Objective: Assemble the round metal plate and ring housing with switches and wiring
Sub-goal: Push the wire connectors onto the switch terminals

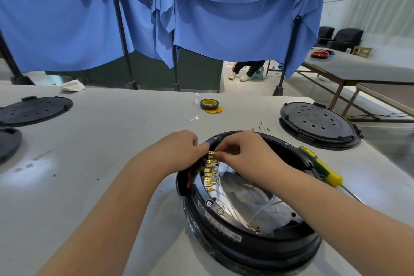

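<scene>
The black ring housing (248, 226) sits on the white table (112, 141) directly in front of the person, with the shiny round metal plate (244, 195) seated inside it. A row of brass terminals (209, 172) runs along the inner left edge of the ring, thin white wires (264, 208) trailing from them across the plate.

Both hands meet at the far end of that row. The left hand (181, 148) has its fingers curled tight, its grip pinched on the topmost terminal (211, 153) by the housing rim. The right hand (244, 152) is likewise curled, fingertips closed on the same terminal from the other side.

A green and yellow screwdriver (320, 166) lies just beside the housing on the right. A tape roll (209, 104) rests farther back, and black perforated discs (318, 125) lie to either side.
</scene>
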Motion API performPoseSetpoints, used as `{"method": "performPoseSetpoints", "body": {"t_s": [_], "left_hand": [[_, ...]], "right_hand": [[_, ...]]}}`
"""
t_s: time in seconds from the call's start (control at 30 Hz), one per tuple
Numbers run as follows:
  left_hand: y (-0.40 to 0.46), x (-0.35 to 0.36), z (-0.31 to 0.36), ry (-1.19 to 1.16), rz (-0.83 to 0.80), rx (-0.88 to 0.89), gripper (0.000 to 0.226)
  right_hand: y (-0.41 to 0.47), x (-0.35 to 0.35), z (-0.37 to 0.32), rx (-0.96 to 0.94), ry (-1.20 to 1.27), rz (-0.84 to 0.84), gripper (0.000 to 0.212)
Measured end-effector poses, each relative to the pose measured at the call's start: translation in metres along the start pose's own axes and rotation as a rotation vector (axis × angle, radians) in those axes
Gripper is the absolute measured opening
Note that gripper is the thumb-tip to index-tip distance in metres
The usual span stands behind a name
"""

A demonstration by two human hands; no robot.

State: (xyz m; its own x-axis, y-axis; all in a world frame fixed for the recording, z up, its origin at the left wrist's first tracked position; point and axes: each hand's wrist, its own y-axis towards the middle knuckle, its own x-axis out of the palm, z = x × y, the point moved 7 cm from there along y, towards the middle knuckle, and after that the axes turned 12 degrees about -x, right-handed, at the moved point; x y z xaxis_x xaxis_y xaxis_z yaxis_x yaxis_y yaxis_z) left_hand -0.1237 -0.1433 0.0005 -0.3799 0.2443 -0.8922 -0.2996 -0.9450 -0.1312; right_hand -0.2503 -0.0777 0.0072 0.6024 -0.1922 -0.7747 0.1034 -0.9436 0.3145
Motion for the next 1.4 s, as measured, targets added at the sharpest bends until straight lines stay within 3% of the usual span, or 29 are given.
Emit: {"method": "performPoseSetpoints", "body": {"t_s": [0.93, 1.07, 1.23, 1.4], "left_hand": [[0.002, 0.001, -0.002, 0.038, 0.028, -0.016, 0.042], [0.004, 0.000, -0.004, 0.080, 0.110, -0.065, 0.039], [0.001, 0.002, 0.005, -0.162, 0.206, -0.025, 0.036], [-0.002, 0.005, 0.010, -0.187, 0.267, 0.030, 0.024]], "right_hand": [[-0.003, -0.002, 0.000, 0.015, -0.032, 0.014, 0.014], [-0.003, -0.017, 0.002, 0.027, -0.014, 0.121, 0.016], [0.004, -0.055, 0.020, 0.082, 0.010, 0.264, 0.009], [0.021, -0.096, 0.066, 0.211, -0.006, 0.288, 0.017]]}}
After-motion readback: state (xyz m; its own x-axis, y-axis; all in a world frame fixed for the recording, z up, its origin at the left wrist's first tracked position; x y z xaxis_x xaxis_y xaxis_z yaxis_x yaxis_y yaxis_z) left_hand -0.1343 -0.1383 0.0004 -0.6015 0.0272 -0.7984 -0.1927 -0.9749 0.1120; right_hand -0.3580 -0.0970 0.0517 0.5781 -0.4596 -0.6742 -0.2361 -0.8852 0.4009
